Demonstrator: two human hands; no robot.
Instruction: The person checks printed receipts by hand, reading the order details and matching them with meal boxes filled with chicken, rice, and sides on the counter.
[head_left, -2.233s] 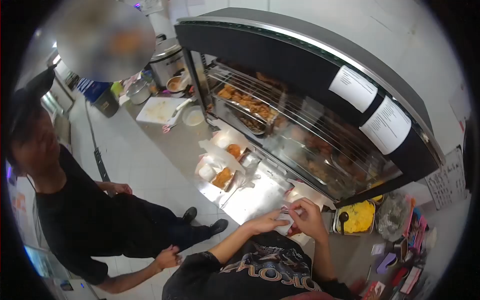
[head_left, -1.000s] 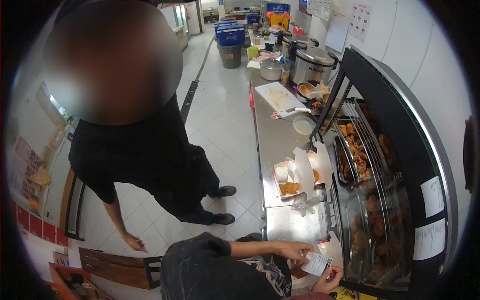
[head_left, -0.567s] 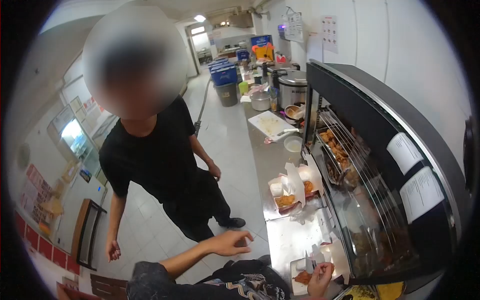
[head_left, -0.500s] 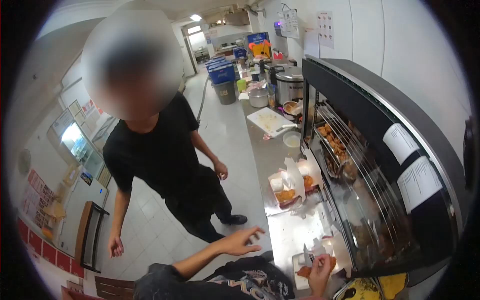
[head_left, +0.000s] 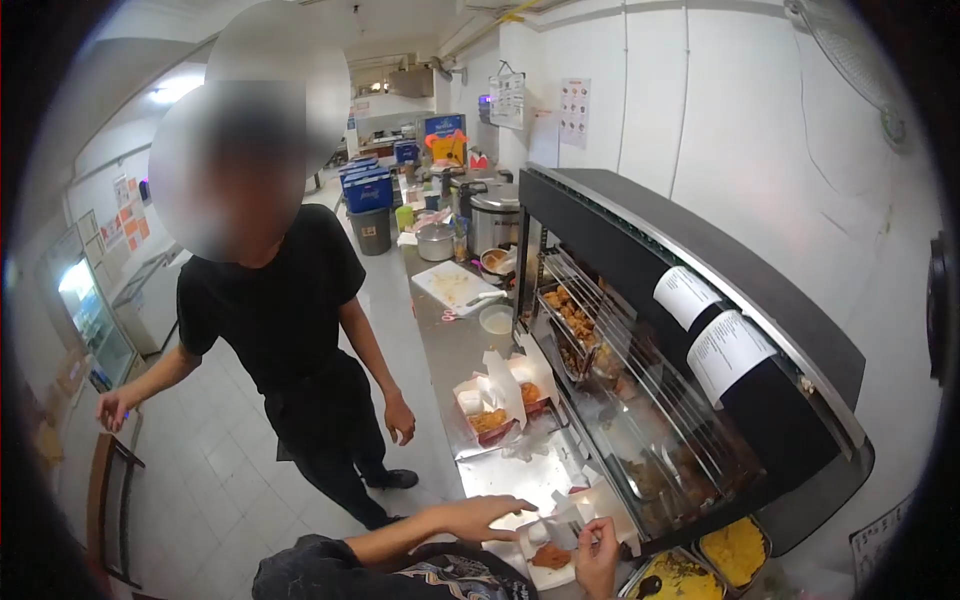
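Note:
My left hand (head_left: 488, 517) is open, its fingers stretched out over the near left edge of an open white takeaway box (head_left: 545, 578). In the box lie a piece of fried chicken (head_left: 551, 557) and a white rounded portion (head_left: 538, 534), probably rice. My right hand (head_left: 597, 552) is closed at the box's right side, around a thin grey utensil (head_left: 574, 528) whose kind I cannot make out. Farther along the metal counter (head_left: 440, 350), two more open boxes (head_left: 488, 400) hold fried chicken (head_left: 489, 420); a white portion shows in the nearer one.
A glass food warmer (head_left: 640, 390) with fried pieces stands on the right. Trays of yellow food (head_left: 735, 552) sit below it. A cutting board (head_left: 457, 287), knife (head_left: 483, 299) and pots (head_left: 495, 215) are farther back. Another person (head_left: 275, 310) in black stands left of the counter.
My view has swung right. My left hand has moved over to the box beside my right hand. The other person has lifted one forearm out to the side.

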